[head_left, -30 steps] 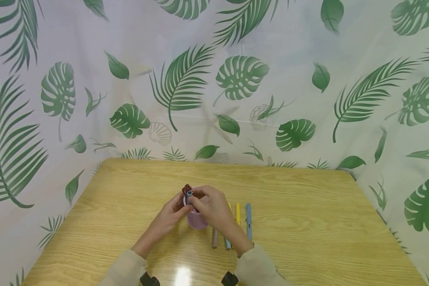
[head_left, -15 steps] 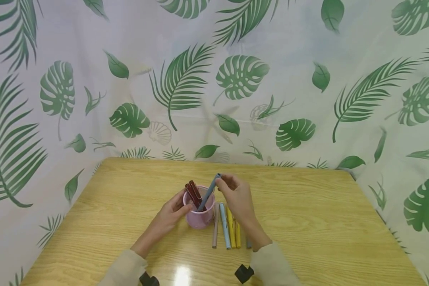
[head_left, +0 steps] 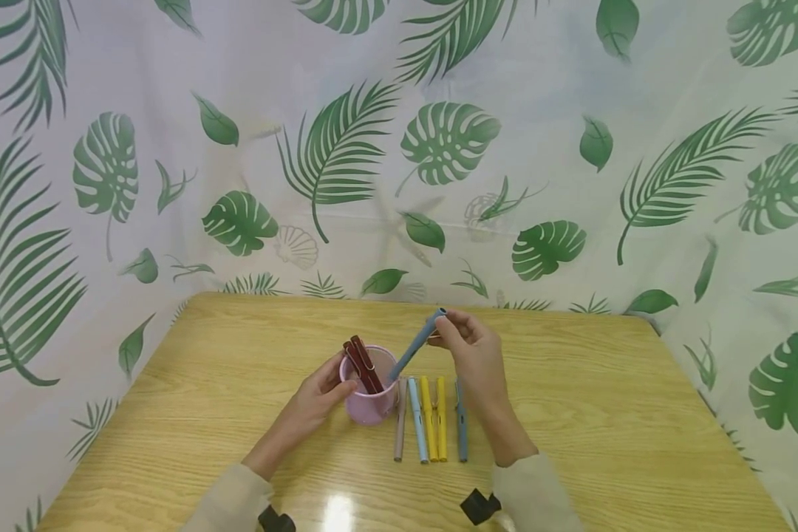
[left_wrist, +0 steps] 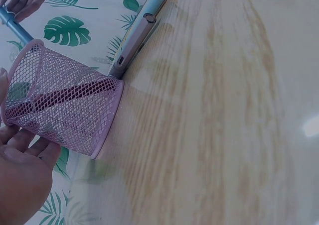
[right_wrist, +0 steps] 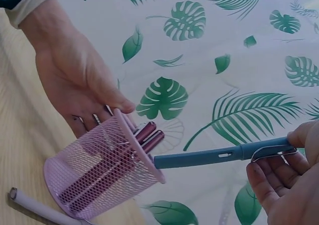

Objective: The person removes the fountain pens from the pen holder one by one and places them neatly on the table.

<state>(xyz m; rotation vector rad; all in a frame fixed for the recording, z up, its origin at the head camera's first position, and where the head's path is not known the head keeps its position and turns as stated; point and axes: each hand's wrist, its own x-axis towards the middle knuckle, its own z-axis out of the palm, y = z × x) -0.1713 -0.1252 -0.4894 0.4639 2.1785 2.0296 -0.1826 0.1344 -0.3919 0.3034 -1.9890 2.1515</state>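
Observation:
A pink mesh pen cup (head_left: 370,408) stands on the table, with two dark red pens (right_wrist: 99,177) leaning inside it. My left hand (head_left: 317,395) grips the cup from its left side, thumb at the rim. In my right hand (head_left: 475,351) a blue pen (right_wrist: 199,158) is pinched near its clipped cap end. The pen slants down to the left, its lower end right at the cup's rim. Mesh and clip show clearly in the right wrist view. The left wrist view shows the cup (left_wrist: 65,95) with my left fingers (left_wrist: 37,148) against its wall.
Right of the cup a row of pens lies on the wooden table (head_left: 572,399): a grey-brown pen (head_left: 400,421), a light blue pen (head_left: 417,421), two yellow pens (head_left: 442,421) and another blue pen (head_left: 462,425). A leaf-patterned cloth (head_left: 465,244) hangs behind the table.
My right hand has moved up and right from the cup, drawing the blue pen out until its lower end is at the rim. The left hand has stayed on the cup.

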